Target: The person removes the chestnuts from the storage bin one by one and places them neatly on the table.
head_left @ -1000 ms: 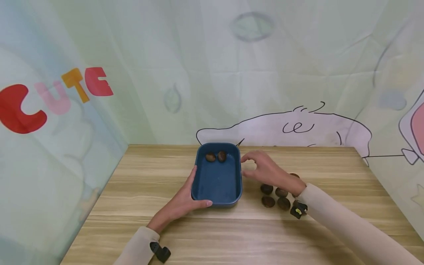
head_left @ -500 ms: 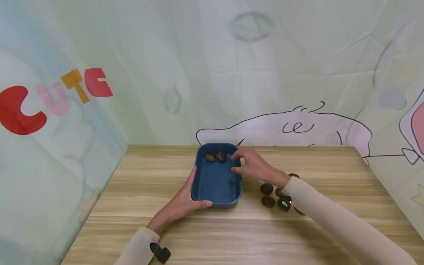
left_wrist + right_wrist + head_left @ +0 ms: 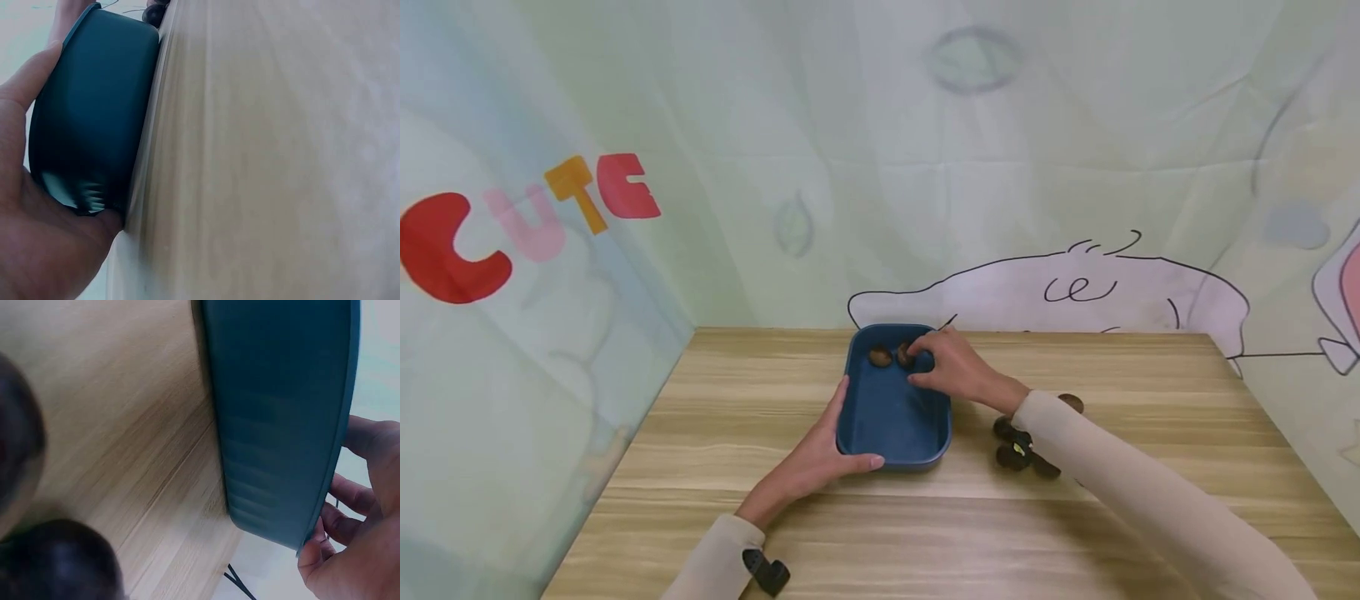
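A dark blue rectangular tray (image 3: 891, 412) rests on the table. My left hand (image 3: 812, 454) grips its near left corner, thumb along the front and fingers against the left side, as the left wrist view confirms. Two brown chestnuts lie in the far end: the left chestnut (image 3: 880, 357) lies free, the right chestnut (image 3: 903, 355) is partly behind my right fingertips. My right hand (image 3: 958, 365) reaches over the tray's right rim with curved fingers. Its index fingertip is at the right chestnut, and a gap shows between thumb and index finger. Whether it touches the chestnut is hard to tell.
More chestnuts sit on the wooden table (image 3: 760, 383) right of the tray, such as a far chestnut (image 3: 1071, 403) and a nearer chestnut (image 3: 1047, 467). My right sleeve (image 3: 1120, 475) and wrist camera (image 3: 1019, 448) partly cover them. A printed curtain (image 3: 880, 167) hangs behind.
My right hand has moved left from beside the tray, across its right rim, to the right chestnut inside. The left hand and tray have stayed in place.
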